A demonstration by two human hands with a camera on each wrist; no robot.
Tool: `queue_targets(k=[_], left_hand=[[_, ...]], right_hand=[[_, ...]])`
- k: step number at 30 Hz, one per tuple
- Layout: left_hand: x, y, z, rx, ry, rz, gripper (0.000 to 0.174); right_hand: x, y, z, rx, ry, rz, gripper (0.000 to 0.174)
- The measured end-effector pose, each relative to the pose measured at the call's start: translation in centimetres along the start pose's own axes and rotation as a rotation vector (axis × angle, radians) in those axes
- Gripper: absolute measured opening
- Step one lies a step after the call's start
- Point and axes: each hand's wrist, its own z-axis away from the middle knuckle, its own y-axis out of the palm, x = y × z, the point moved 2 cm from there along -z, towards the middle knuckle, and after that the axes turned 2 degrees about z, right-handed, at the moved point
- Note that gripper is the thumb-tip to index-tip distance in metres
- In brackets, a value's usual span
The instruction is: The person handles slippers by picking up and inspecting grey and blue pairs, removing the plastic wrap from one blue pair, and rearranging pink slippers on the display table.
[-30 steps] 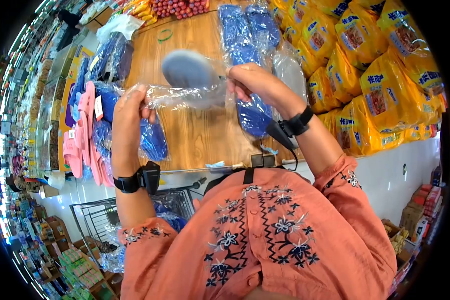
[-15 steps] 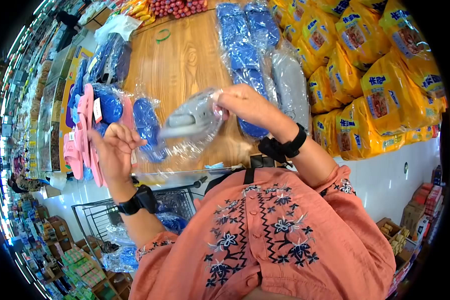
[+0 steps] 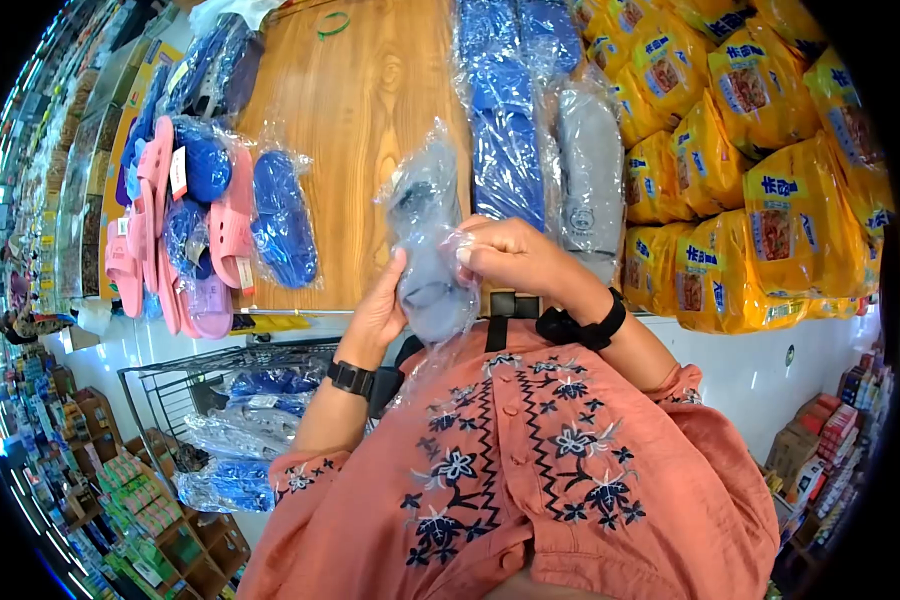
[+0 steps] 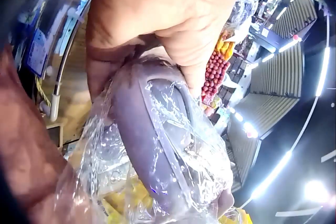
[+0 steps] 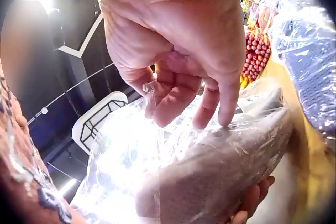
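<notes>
A pair of grey slippers (image 3: 435,290) in a clear plastic bag is held up in front of the torso, over the table's near edge. My left hand (image 3: 378,305) grips the slippers from the left, and in the left wrist view its fingers curl round one end of a slipper (image 4: 149,150). On the other side, my right hand (image 3: 510,250) pinches the clear plastic between thumb and finger. The right wrist view shows this pinch above the bagged slippers (image 5: 220,171), with other fingertips touching the wrap. Left fingertips (image 5: 252,200) show beneath the slippers there.
On the wooden table (image 3: 360,110), bagged blue slippers (image 3: 507,160) and a grey bagged pair (image 3: 588,170) lie right. A single blue slipper (image 3: 283,220) and pink slippers (image 3: 230,205) are left. Yellow printed bags (image 3: 780,220) pile at right. A cart (image 3: 160,390) holds bagged slippers.
The grey slippers have come down and closer to the torso, turned upright. My left hand let go of the plastic, then took hold of the slippers. The right hand moved lower.
</notes>
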Motion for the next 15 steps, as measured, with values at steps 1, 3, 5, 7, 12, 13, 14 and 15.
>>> queue_targets(k=[1,3,5,7,12,13,14,15], left_hand=[[0.7,-0.5,-0.6,-0.021,0.031,-0.003,0.057],[1.3,-0.1,-1.1,-0.047,0.145,-0.051,0.056],[0.6,1.7,-1.1,-0.059,0.321,-0.146,0.058],[-0.1,2.4,-1.2,-0.137,0.453,-0.291,0.063],[-0.8,4.3,-1.1,-0.2,0.636,-0.524,0.072],[-0.6,4.8,-1.0,-0.199,0.64,-0.537,0.072],[-0.3,5.2,-0.8,-0.198,0.642,-0.548,0.073],[0.2,5.5,-0.8,-0.205,0.639,-0.558,0.073]], right_hand=[[0.2,-0.4,0.6,0.009,0.062,-0.03,0.027],[0.0,-1.1,1.8,0.028,0.198,-0.082,0.022],[-0.4,-1.7,3.0,0.055,0.337,-0.121,0.016],[-2.4,-2.7,4.2,0.028,0.335,-0.03,0.016],[-3.5,-3.9,6.1,0.008,0.286,-0.001,0.038],[-2.4,-4.1,6.6,0.026,0.288,-0.092,0.048],[-2.4,-4.3,6.9,-0.005,0.273,-0.14,0.05],[-2.5,-4.5,7.1,-0.037,0.259,-0.189,0.052]])
